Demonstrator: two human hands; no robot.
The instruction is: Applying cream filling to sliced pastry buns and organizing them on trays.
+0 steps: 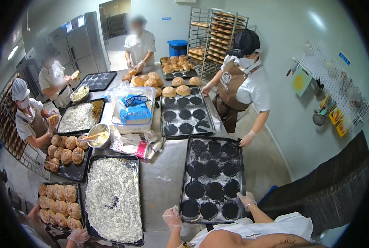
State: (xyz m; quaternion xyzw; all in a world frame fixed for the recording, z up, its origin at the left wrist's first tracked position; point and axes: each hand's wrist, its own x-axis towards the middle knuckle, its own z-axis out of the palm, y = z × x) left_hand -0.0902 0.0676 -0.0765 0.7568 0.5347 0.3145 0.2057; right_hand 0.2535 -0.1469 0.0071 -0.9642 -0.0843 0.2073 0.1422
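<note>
A black baking tray (pixel 185 173), dusted with flour and showing several dark round marks, lies lengthwise on the steel table in front of me. My right hand (pixel 247 200), in a clear glove, grips the tray's right rim near its near corner. My gloved left hand (pixel 172 217) hovers just off the tray's near left corner with its fingers loosely apart and nothing in it. The tray carries no buns.
Left of my tray is a tray of white flakes (pixel 114 198), and beyond it are trays of round buns (pixel 60 202). A second floured tray (pixel 186 113) lies further up the table. A co-worker's hand (pixel 246 139) rests at my tray's far right corner. Other workers stand to the left and at the far end.
</note>
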